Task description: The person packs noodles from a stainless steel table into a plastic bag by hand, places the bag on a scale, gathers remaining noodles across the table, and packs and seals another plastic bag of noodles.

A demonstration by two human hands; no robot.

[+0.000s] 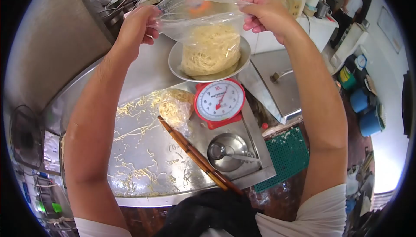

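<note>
A clear plastic bag of pale noodles (211,50) rests in the round metal pan (173,63) on top of a red dial scale (219,100). My left hand (141,25) grips the left side of the bag's mouth, fingers closed. On the right side, my right hand (265,15) pinches the other edge of the mouth, so the plastic is stretched wide between both hands. In front of the pan, beside the scale, a second bag of noodles (174,107) lies on the steel table.
Long wooden sticks (193,150) lie diagonally near a metal bowl (227,151) with a ladle. Loose noodle strands (134,167) are scattered over the steel table (130,144). A green mat (284,157) is on the floor; a person (350,5) stands at the back right.
</note>
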